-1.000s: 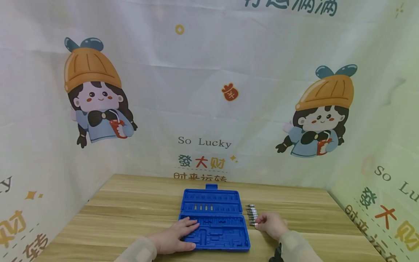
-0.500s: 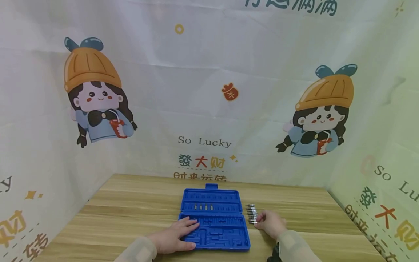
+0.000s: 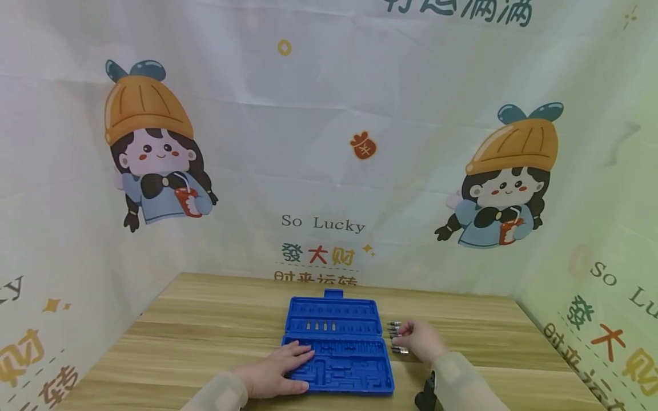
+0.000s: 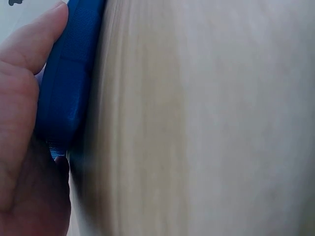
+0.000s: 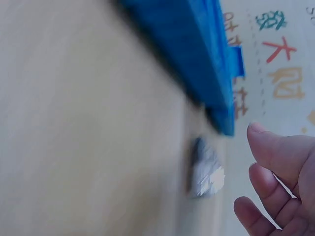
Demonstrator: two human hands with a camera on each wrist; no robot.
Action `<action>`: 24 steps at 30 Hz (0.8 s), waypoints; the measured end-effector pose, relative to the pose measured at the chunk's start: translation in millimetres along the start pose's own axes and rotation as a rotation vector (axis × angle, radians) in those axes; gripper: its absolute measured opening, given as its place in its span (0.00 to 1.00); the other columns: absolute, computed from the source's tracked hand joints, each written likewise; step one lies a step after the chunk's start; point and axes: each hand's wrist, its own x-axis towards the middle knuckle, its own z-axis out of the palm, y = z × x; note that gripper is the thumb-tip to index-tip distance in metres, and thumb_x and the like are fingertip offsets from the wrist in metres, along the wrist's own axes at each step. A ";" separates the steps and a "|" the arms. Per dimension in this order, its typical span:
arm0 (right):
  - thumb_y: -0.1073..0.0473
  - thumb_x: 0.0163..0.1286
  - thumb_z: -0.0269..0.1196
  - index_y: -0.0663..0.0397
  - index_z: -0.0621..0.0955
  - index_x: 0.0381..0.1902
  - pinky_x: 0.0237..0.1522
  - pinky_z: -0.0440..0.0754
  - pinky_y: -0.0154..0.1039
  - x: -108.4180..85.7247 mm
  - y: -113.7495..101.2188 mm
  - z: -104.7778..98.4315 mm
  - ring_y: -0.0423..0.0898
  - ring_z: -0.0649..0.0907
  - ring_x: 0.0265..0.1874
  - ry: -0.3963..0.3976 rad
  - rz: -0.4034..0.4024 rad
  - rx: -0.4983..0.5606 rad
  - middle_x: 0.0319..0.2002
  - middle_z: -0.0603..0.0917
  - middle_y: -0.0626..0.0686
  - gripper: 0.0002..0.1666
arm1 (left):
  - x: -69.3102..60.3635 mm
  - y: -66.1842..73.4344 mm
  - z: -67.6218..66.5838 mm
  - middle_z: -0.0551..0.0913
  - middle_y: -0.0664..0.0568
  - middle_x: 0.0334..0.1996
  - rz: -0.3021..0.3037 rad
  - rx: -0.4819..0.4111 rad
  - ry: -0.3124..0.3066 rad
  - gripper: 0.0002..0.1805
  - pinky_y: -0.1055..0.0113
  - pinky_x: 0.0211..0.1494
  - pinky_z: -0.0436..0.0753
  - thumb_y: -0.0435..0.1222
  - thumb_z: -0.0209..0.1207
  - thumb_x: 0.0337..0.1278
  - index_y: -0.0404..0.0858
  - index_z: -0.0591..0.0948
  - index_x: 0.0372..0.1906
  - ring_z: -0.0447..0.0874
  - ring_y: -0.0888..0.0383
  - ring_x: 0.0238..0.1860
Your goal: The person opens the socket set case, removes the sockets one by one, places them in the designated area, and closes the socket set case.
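Right grip [image 3: 422,342] partly hides metal bits [image 5: 205,173]; blue case [image 3: 349,365] beside.

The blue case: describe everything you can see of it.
The blue case lies open on the wooden table. It looks like hard plastic, with moulded recesses and a tab at its far edge. Four small bits sit in the far half; the left hand rests on the near half's left side.

Behind the far edge of the wooden desk [image 3: 205,319] there hangs a pale cloth [image 3: 247,154]. Above the far left corner is printed a cartoon figure [image 3: 158,149], with a similar figure [image 3: 506,185] above the far right corner; between them, a red pouch [image 3: 363,146].
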 end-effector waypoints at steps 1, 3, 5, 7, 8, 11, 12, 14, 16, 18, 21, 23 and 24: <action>0.62 0.59 0.69 0.58 0.78 0.32 0.29 0.71 0.39 1.3 -5.3 0.3 0.45 0.74 0.27 -0.003 -0.008 -0.003 0.28 0.77 0.49 0.10 | -5.3 11.1 -4.1 0.54 0.51 0.75 -0.011 0.001 0.000 0.40 0.36 0.68 0.52 0.65 0.51 0.59 0.55 0.60 0.74 0.44 0.43 0.75; 0.61 0.61 0.68 0.57 0.78 0.33 0.30 0.72 0.40 4.4 -15.6 2.2 0.45 0.75 0.28 -0.009 -0.020 0.000 0.29 0.78 0.49 0.09 | -10.1 23.2 -8.5 0.55 0.49 0.74 -0.034 0.008 -0.003 0.40 0.37 0.68 0.53 0.63 0.52 0.60 0.51 0.61 0.74 0.45 0.43 0.75; 0.60 0.61 0.68 0.58 0.79 0.34 0.32 0.74 0.41 7.6 -25.1 5.9 0.45 0.77 0.29 -0.011 -0.038 0.017 0.30 0.79 0.49 0.09 | -13.3 30.2 -10.9 0.56 0.48 0.74 -0.036 0.018 0.000 0.39 0.38 0.69 0.53 0.61 0.53 0.61 0.49 0.62 0.74 0.46 0.43 0.74; 0.61 0.62 0.68 0.58 0.79 0.36 0.33 0.76 0.42 11.1 -33.9 11.4 0.45 0.78 0.30 -0.016 -0.047 0.053 0.31 0.79 0.50 0.09 | -14.4 33.4 -11.2 0.57 0.48 0.74 -0.042 0.017 0.008 0.39 0.38 0.69 0.54 0.60 0.54 0.61 0.49 0.63 0.73 0.46 0.43 0.74; 0.61 0.61 0.68 0.58 0.79 0.35 0.33 0.76 0.42 13.1 -37.8 14.7 0.45 0.78 0.30 -0.015 -0.050 0.070 0.31 0.79 0.50 0.09 | -14.3 33.4 -11.2 0.57 0.48 0.74 -0.042 0.017 0.007 0.39 0.38 0.69 0.54 0.59 0.54 0.61 0.48 0.63 0.73 0.47 0.43 0.74; 0.61 0.61 0.69 0.58 0.79 0.36 0.34 0.76 0.43 19.6 -47.8 24.9 0.46 0.77 0.31 -0.021 -0.049 0.108 0.32 0.80 0.50 0.09 | -13.6 32.6 -11.5 0.57 0.47 0.74 -0.039 0.013 -0.003 0.39 0.37 0.68 0.54 0.60 0.53 0.62 0.48 0.63 0.73 0.46 0.42 0.74; 0.61 0.61 0.69 0.58 0.79 0.36 0.35 0.76 0.43 21.7 -50.5 28.7 0.46 0.77 0.32 -0.019 -0.045 0.120 0.33 0.80 0.51 0.10 | -13.1 32.1 -11.5 0.56 0.47 0.74 -0.043 0.008 -0.006 0.39 0.37 0.68 0.54 0.61 0.53 0.61 0.48 0.63 0.73 0.46 0.42 0.74; 0.61 0.61 0.69 0.58 0.79 0.36 0.37 0.76 0.44 25.2 -54.6 36.3 0.47 0.77 0.33 -0.020 -0.042 0.142 0.34 0.80 0.51 0.10 | -12.2 31.8 -11.5 0.56 0.46 0.74 -0.053 -0.003 -0.011 0.40 0.37 0.68 0.53 0.61 0.53 0.61 0.48 0.63 0.73 0.46 0.42 0.74; 0.61 0.61 0.69 0.59 0.80 0.36 0.37 0.76 0.45 28.5 -57.4 44.7 0.48 0.77 0.34 -0.025 -0.038 0.166 0.35 0.80 0.52 0.10 | -12.2 32.2 -11.2 0.56 0.47 0.74 -0.063 -0.002 -0.011 0.39 0.37 0.68 0.54 0.61 0.53 0.61 0.49 0.63 0.73 0.46 0.42 0.74; 0.62 0.61 0.69 0.60 0.80 0.37 0.38 0.76 0.45 31.0 -59.7 53.6 0.48 0.77 0.34 -0.029 -0.037 0.203 0.35 0.80 0.52 0.10 | -12.4 33.6 -11.0 0.57 0.47 0.74 -0.075 -0.006 -0.003 0.39 0.37 0.68 0.54 0.60 0.54 0.60 0.50 0.63 0.73 0.46 0.42 0.74; 0.62 0.61 0.69 0.61 0.80 0.38 0.40 0.78 0.47 34.4 -62.1 67.0 0.48 0.78 0.35 -0.040 -0.038 0.232 0.36 0.80 0.53 0.11 | -13.0 35.0 -11.0 0.57 0.47 0.74 -0.078 0.004 0.007 0.38 0.37 0.67 0.55 0.59 0.55 0.61 0.50 0.64 0.73 0.47 0.42 0.74; 0.61 0.61 0.69 0.62 0.81 0.39 0.43 0.77 0.50 35.5 -65.0 74.8 0.48 0.79 0.37 -0.038 -0.043 0.231 0.37 0.81 0.53 0.12 | -13.4 36.0 -11.3 0.57 0.47 0.73 -0.077 0.009 0.011 0.38 0.37 0.67 0.56 0.58 0.55 0.61 0.49 0.64 0.73 0.48 0.42 0.74; 0.61 0.60 0.69 0.61 0.82 0.39 0.47 0.75 0.53 36.2 -66.4 78.4 0.49 0.80 0.37 -0.031 -0.041 0.219 0.37 0.82 0.53 0.12 | -13.2 36.1 -11.4 0.57 0.47 0.73 -0.075 0.009 0.012 0.38 0.38 0.68 0.56 0.58 0.55 0.62 0.49 0.64 0.73 0.48 0.42 0.74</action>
